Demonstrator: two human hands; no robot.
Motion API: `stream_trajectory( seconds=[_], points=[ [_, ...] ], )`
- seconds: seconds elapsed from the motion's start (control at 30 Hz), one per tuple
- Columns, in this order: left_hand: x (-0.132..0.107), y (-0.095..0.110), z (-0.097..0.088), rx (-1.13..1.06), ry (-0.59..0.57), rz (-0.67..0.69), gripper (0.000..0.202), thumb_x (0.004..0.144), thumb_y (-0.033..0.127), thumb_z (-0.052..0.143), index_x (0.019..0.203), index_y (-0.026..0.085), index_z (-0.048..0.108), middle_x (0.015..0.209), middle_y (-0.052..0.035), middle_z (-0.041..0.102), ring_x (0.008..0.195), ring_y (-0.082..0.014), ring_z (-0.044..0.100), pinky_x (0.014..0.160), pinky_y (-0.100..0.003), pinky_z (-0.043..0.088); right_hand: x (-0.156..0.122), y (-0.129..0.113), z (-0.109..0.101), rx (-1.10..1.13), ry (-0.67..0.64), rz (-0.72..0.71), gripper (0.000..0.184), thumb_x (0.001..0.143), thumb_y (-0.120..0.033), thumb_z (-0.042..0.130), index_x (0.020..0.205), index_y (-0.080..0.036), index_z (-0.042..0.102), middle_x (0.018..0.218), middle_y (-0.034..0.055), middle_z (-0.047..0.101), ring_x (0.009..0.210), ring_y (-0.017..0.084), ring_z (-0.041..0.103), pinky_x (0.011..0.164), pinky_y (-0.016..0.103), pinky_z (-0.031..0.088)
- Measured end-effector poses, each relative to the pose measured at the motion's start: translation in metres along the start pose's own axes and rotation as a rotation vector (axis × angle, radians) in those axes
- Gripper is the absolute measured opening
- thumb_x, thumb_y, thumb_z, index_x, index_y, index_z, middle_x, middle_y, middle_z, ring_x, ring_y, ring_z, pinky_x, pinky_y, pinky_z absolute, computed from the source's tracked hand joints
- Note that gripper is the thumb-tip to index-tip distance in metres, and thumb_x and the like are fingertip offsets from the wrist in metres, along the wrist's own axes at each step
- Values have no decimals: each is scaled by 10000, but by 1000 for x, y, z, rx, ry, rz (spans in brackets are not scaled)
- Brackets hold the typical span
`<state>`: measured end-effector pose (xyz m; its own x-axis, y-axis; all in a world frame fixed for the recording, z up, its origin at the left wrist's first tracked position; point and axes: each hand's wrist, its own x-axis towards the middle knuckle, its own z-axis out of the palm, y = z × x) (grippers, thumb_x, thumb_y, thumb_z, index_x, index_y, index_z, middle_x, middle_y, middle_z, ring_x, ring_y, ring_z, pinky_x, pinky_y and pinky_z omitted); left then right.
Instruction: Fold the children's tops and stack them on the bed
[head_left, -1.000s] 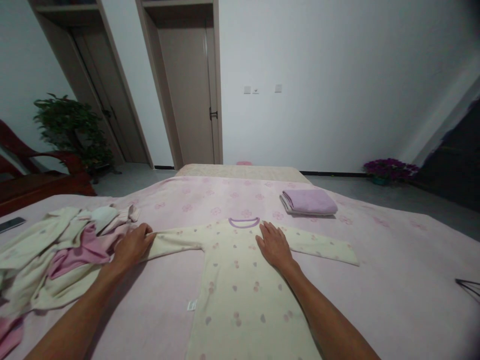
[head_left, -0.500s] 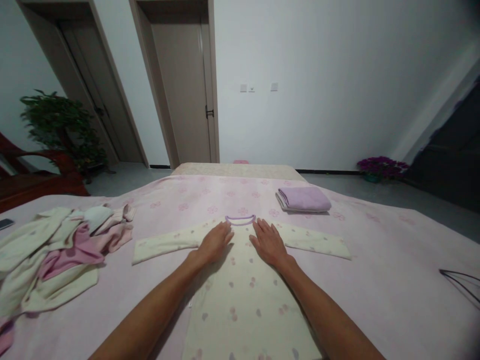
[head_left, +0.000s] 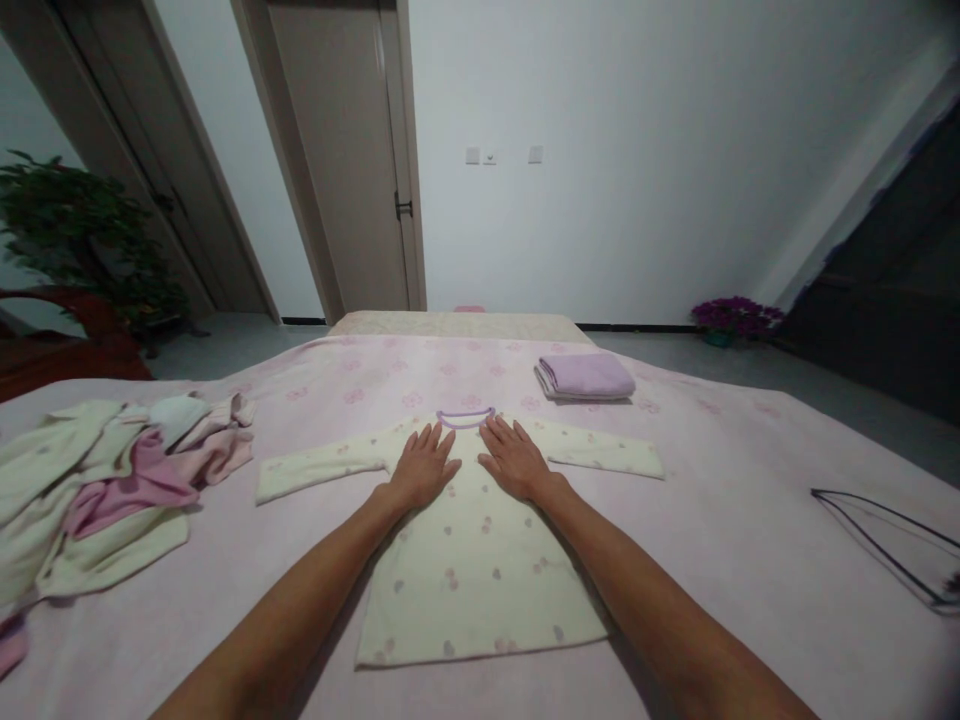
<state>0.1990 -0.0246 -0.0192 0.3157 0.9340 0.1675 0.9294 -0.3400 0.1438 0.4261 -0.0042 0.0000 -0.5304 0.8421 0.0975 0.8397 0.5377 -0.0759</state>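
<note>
A cream long-sleeved child's top [head_left: 472,580] with small hearts and a purple neckline lies flat, its sleeves spread to both sides. My left hand [head_left: 424,467] rests flat on its left shoulder area, fingers extended, just below the neckline. On the other shoulder lies my right hand [head_left: 514,457], palm down with the fingers stretched out. Neither hand grips the fabric. The top's hem shows near the bottom of the view; my forearms cover parts of its side edges.
A pink flowered sheet [head_left: 300,610] lies under the top. Rumpled clothes [head_left: 112,490] are piled at the left. A folded purple garment [head_left: 589,377] sits beyond the right sleeve. A black wire hanger [head_left: 877,540] lies at the right.
The view has shifted, so the top appears higher and its whole hem now shows. More of the hanger is visible. My hands stay flat on the shoulders of the top.
</note>
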Motion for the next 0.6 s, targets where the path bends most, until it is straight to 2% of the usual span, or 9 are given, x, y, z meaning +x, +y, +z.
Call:
stream_trajectory(
  seconds=[0.2, 0.33, 0.47, 0.6],
  points=[
    [-60, 18, -9, -9, -7, 96, 615, 981, 499, 441, 1517, 206, 374, 1606, -168, 280, 1497, -344, 205, 1188, -559, 198, -42, -23, -10, 88, -77, -152, 633, 1016, -500, 333, 1567, -194, 265, 1641, 86, 166, 1518, 236, 125, 1229, 436, 54],
    [-105, 33, -22, -81, -82, 272, 678, 961, 518, 485, 1559, 282, 270, 1634, -124, 208, 1507, -331, 168, 1197, -579, 177, -80, -38, -20, 160, -119, -241, 634, 1012, -496, 366, 1574, -234, 238, 1645, 75, 152, 1517, 237, 124, 1232, 452, 56],
    [-141, 39, -45, -165, -164, 444, 720, 957, 499, 510, 1576, 351, 174, 1647, -86, 134, 1512, -329, 125, 1201, -603, 155, -121, -49, -35, 237, -169, -327, 650, 999, -496, 415, 1573, -243, 243, 1642, 84, 165, 1519, 248, 110, 1235, 464, 40],
    [-164, 41, -74, -268, -226, 617, 728, 943, 522, 527, 1565, 422, 160, 1640, -43, 150, 1504, -318, 167, 1208, -581, 161, -160, -56, -59, 333, -231, -411, 661, 974, -506, 477, 1563, -292, 268, 1642, 83, 168, 1517, 268, 113, 1227, 506, 60]
  ],
)
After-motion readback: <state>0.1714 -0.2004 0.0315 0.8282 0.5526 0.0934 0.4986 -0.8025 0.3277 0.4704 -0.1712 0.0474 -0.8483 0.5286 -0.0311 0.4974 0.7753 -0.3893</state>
